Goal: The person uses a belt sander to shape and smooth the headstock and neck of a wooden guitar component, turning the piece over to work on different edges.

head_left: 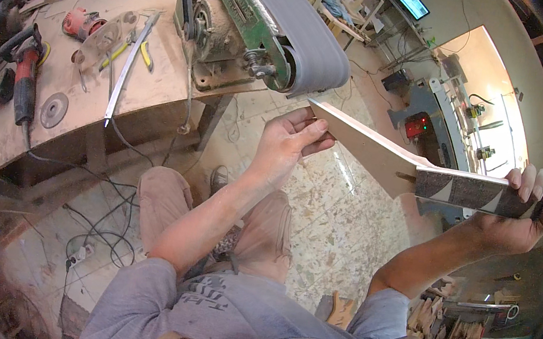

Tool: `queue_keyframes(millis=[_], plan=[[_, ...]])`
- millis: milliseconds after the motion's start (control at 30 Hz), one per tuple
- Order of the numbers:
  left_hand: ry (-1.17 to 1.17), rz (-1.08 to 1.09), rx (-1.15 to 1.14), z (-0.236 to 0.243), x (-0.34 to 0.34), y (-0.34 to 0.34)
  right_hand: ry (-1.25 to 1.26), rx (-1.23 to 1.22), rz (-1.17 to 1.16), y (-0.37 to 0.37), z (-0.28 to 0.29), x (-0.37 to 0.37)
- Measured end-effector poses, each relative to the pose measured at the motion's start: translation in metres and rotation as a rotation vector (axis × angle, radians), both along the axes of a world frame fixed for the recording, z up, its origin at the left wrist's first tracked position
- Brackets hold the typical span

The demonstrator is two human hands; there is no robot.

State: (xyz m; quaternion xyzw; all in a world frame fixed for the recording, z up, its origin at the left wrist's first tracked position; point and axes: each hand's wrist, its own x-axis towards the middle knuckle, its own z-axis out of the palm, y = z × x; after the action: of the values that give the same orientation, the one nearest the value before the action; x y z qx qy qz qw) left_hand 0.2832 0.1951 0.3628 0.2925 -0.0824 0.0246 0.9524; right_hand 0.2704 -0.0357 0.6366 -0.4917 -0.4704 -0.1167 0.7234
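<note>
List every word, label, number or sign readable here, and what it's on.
Green sander: raised-looking lettering on its side; wording not copied here.
Gray shirt: dark print across the front; wording not copied here.
Lit screen: too small to read.
Held board: pale triangles on its dark end, no readable text.

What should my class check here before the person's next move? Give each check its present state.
1. Left hand grips the narrow end of the long workpiece: ok.
2. Right hand grips the dark patterned end: ok.
3. Workpiece tip clear of the grey sanding belt: cannot tell; they look close, but depth is unclear.
4. Belt stopped: cannot tell from this still.
5. Red-and-black power tool on the bench, away from both hands: ok.
</note>
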Motion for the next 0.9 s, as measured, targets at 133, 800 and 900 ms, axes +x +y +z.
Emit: queue_keyframes(millis=[133,800,900], plan=[[0.004,0.004,-0.022,0.000,0.004,0.005,0.027,-0.011,-0.004,0.011,0.004,0.007],[0.034,-0.014,-0.110,0.006,0.009,0.014,0.141,-0.112,-0.035,0.021,0.042,0.044],[0.011,-0.004,-0.128,0.009,0.009,0.009,0.127,-0.098,-0.089,0.019,0.049,0.045]])
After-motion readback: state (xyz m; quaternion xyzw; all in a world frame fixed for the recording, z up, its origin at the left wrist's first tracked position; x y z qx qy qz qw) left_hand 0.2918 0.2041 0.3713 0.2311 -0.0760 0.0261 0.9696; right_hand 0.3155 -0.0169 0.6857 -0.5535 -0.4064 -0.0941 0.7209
